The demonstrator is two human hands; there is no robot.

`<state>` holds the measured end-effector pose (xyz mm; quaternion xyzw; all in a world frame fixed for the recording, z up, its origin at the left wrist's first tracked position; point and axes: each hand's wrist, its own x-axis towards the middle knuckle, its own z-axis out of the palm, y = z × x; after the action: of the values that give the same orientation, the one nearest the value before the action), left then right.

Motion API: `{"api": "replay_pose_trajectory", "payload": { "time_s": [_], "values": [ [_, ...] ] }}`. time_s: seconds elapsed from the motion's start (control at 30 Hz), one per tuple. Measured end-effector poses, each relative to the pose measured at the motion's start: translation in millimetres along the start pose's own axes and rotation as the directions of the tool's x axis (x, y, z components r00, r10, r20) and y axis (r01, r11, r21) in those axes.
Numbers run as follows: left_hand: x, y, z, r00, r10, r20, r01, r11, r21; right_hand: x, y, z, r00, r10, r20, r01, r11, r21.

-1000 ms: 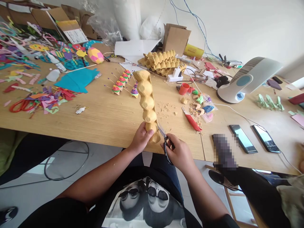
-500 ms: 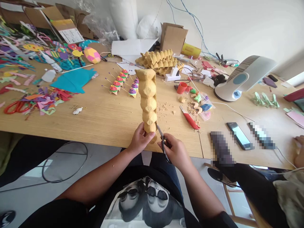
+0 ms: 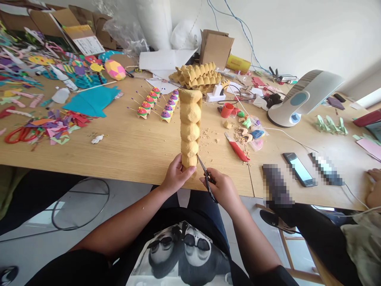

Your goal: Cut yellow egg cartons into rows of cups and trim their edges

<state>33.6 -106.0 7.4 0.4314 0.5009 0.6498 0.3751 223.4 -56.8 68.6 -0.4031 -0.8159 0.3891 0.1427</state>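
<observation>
My left hand (image 3: 177,174) grips the near end of a yellow egg carton strip (image 3: 189,125), its thumb across the lowest cup. The strip points away from me above the table, bumpy side toward me. In my right hand (image 3: 222,186) is a pair of dark-handled scissors (image 3: 205,171), fingers through the loops. The scissor tips touch the strip's right edge near the lowest cups. Small yellow crumbs lie on the table right of the strip. Beyond it stand two painted egg carton caterpillars (image 3: 148,104) with pins stuck in them.
Stacked egg cartons (image 3: 195,75) lie at the back beside a white power strip (image 3: 216,94). To the right are a red-handled knife (image 3: 238,147), a red cup (image 3: 227,110), a white lamp-like device (image 3: 303,99) and phones (image 3: 300,169). Paper scraps (image 3: 59,123) and orange-handled scissors (image 3: 20,135) lie left.
The egg carton strip has shifted slightly right and turned a little, uncovering more of the purple caterpillar. The scissors in my right hand have moved slightly right with it.
</observation>
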Motion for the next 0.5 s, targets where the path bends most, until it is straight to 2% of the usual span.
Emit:
{"api": "replay_pose_trajectory", "payload": {
  "time_s": [0.3, 0.5],
  "values": [
    [5, 0, -6.4, 0.996, -0.062, 0.058, 0.061, 0.998, 0.021, -7, 17, -5, 1.0, 0.005, 0.016, -0.005, 1.0, 0.02],
    [10, -7, -10.4, 0.991, -0.121, 0.059, 0.125, 0.991, -0.053, -17, 26, -17, 0.999, 0.041, 0.036, -0.041, 0.999, -0.02]
  ]
}}
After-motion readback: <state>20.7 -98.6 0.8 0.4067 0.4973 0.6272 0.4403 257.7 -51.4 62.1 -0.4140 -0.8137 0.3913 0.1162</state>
